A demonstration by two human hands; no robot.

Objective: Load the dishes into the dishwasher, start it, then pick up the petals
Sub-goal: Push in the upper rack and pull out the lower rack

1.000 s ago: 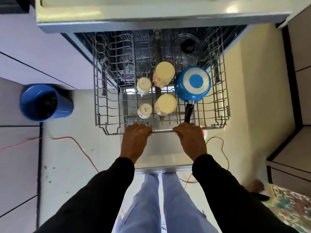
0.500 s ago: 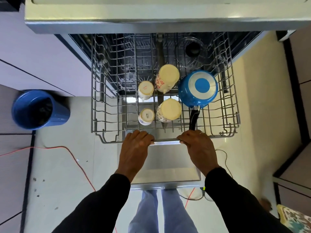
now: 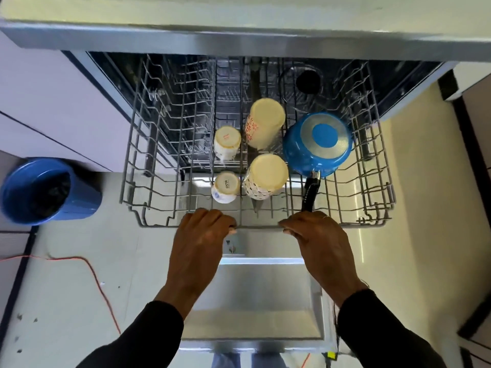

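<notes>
Gripping the front rail of the rack (image 3: 372, 223), both hands are on the wire. The left hand (image 3: 202, 237) is just left of centre and the right hand (image 3: 317, 241) just right of it, fingers curled over the rail with a bare stretch between them. The rack hangs out over the open door (image 3: 255, 296), its far end inside the dark dishwasher (image 3: 106, 75).

All the dishes sit bottom-up in the middle. The back tall cup (image 3: 265, 123) leans a little, and the front tall cup (image 3: 267, 173) is right before it. To their left are the back small cup (image 3: 227, 142) and the front small cup (image 3: 225, 185). On the right the blue pan (image 3: 317, 143) lies tilted beside the tall cups. Its black handle (image 3: 309, 195) points straight at the right hand, its end at the knuckles.

Off left on the floor (image 3: 66, 288) stands a blue bin (image 3: 79, 205), with a red cable (image 3: 91, 272) trailing nearby.
</notes>
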